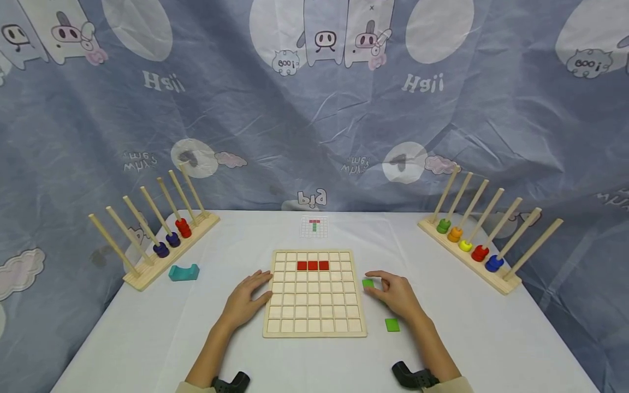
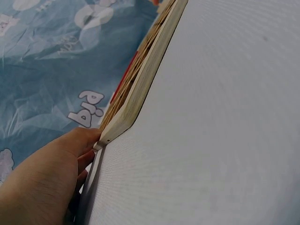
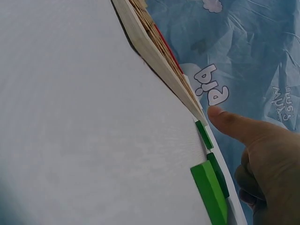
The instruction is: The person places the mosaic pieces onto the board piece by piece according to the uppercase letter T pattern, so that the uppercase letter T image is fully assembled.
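A wooden grid board (image 1: 314, 327) lies flat on the white table, with three red square tiles (image 1: 312, 266) side by side in its second row from the far edge. My left hand (image 1: 245, 300) touches the board's left edge with fingertips and thumb; the left wrist view shows the thumb (image 2: 89, 138) at the board's edge. To the right of the board, my right hand (image 1: 397, 295) hovers over green square tiles, thumb and index finger spread around one green tile (image 1: 368, 283). A nearer green tile (image 1: 392, 325) lies beside the wrist. The right wrist view shows the thumb (image 3: 229, 123) apart from the green tiles.
A small card (image 1: 313, 226) with a red and green grid pattern lies behind the board. Wooden peg racks with coloured rings stand at left (image 1: 147, 273) and right (image 1: 501, 284). A teal curved block (image 1: 184, 273) sits near the left rack. Printed cloth hangs behind.
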Motion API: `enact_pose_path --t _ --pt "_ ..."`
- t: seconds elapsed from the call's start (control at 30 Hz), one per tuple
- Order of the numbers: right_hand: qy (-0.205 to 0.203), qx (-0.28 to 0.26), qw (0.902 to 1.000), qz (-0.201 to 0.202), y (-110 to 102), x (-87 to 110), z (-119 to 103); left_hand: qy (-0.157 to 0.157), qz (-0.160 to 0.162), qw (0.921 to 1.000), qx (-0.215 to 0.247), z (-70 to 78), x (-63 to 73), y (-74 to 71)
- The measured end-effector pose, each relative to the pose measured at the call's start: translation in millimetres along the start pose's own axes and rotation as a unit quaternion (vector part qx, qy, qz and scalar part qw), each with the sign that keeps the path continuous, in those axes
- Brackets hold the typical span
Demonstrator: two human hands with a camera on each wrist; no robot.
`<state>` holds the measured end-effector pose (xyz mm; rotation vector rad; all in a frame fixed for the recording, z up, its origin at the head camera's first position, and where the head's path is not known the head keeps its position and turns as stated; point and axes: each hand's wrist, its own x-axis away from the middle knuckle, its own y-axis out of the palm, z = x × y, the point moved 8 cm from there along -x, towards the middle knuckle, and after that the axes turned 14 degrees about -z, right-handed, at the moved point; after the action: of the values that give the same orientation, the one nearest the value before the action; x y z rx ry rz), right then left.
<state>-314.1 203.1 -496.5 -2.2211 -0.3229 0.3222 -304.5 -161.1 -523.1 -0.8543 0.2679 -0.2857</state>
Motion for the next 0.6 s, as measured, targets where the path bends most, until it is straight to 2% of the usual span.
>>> enact_pose_path --t 0.4,0.6 --pt "-0.002 0.003 1.0 -0.001 0.4 -1.1 5.4 0.015 0.014 0.9998 -0.003 2.4 0.4 -1.4" --pt "0.024 0.016 0.9994 -0.02 4.0 -1.4 10.1 0.005 0.004 1.0 0.003 1.1 0.1 -1.4"
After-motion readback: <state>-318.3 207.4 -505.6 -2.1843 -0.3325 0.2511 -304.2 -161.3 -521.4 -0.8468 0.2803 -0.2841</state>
